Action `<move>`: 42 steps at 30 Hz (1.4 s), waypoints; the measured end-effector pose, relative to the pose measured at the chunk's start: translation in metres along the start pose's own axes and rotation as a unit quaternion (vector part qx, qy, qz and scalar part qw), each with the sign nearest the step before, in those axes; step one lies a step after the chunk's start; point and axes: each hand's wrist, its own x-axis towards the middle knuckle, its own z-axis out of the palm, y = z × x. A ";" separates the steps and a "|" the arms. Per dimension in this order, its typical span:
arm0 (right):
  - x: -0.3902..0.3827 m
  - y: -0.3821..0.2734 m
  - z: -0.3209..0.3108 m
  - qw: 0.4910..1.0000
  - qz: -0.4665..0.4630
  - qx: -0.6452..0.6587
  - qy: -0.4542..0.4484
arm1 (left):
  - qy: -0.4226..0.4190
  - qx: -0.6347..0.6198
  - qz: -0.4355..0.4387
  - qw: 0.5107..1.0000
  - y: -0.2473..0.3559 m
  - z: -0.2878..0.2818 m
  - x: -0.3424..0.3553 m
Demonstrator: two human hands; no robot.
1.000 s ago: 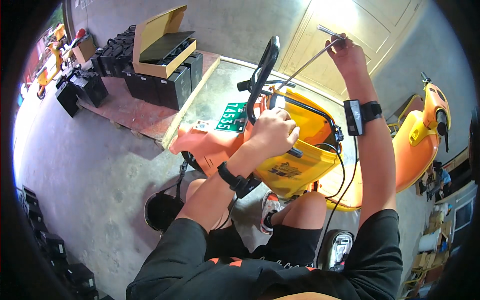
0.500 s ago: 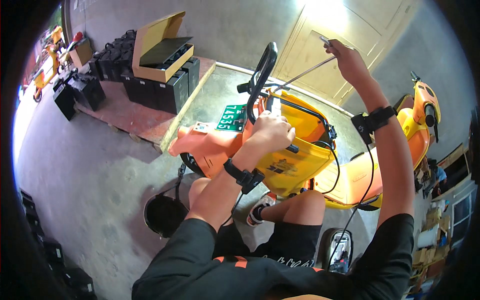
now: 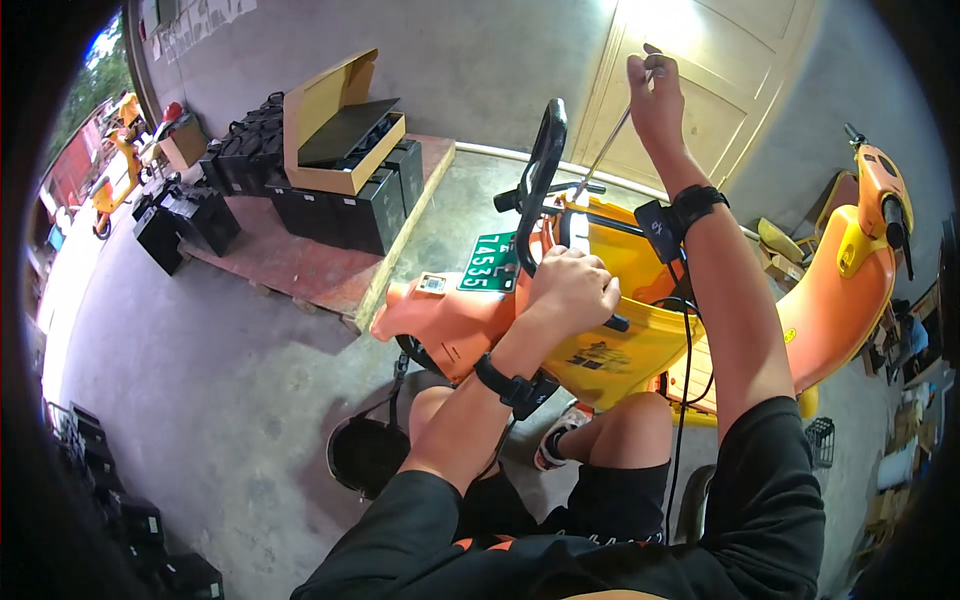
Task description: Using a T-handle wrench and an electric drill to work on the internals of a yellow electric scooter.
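Note:
My left hand [image 3: 572, 288] has its fingers curled round the black tubular bar [image 3: 544, 142] on the front of an orange-and-yellow scooter [image 3: 450, 322], beside a yellow panel [image 3: 600, 365] and a green number plate [image 3: 487, 262]. My right hand [image 3: 655, 105] is raised high, closed on the top of a long metal rod tool [image 3: 607, 149], whose shaft slants down to the handlebar area just beyond my left hand. Where the rod's tip sits is too small to make out exactly. Black devices with cables are strapped to both my wrists.
A second orange scooter [image 3: 830, 300] stands at right. A pallet [image 3: 305, 293] behind at left carries black batteries [image 3: 335, 220] and an open cardboard box [image 3: 350, 177]. A black helmet [image 3: 365, 455] lies by my left leg. A cream door [image 3: 745, 70] is in the back wall.
My right hand has moved left over the scooter, and the rod now stands steeper. My left hand stays on the bar. The whole view has shifted somewhat.

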 end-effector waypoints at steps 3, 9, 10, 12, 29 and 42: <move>-0.001 0.003 0.011 0.988 0.053 0.147 -0.019 | 0.014 -0.002 0.004 1.000 -0.001 0.003 0.000; 0.014 0.018 0.018 0.998 0.048 0.042 -0.022 | 0.028 -0.010 0.009 1.000 0.000 0.006 0.001; 0.022 0.024 0.012 0.975 0.083 -0.100 -0.179 | 0.026 -0.014 0.005 1.000 0.000 0.006 0.001; 0.029 0.031 0.002 0.942 0.218 0.017 -0.254 | 0.019 -0.009 0.007 1.000 0.000 0.006 0.000; 0.060 -0.053 -0.077 0.828 -0.003 -0.371 -0.420 | -0.004 -0.006 -0.002 1.000 0.002 0.000 -0.001; 0.000 -0.033 0.017 0.951 0.080 0.298 -0.001 | 0.012 -0.002 0.005 1.000 -0.003 0.001 -0.002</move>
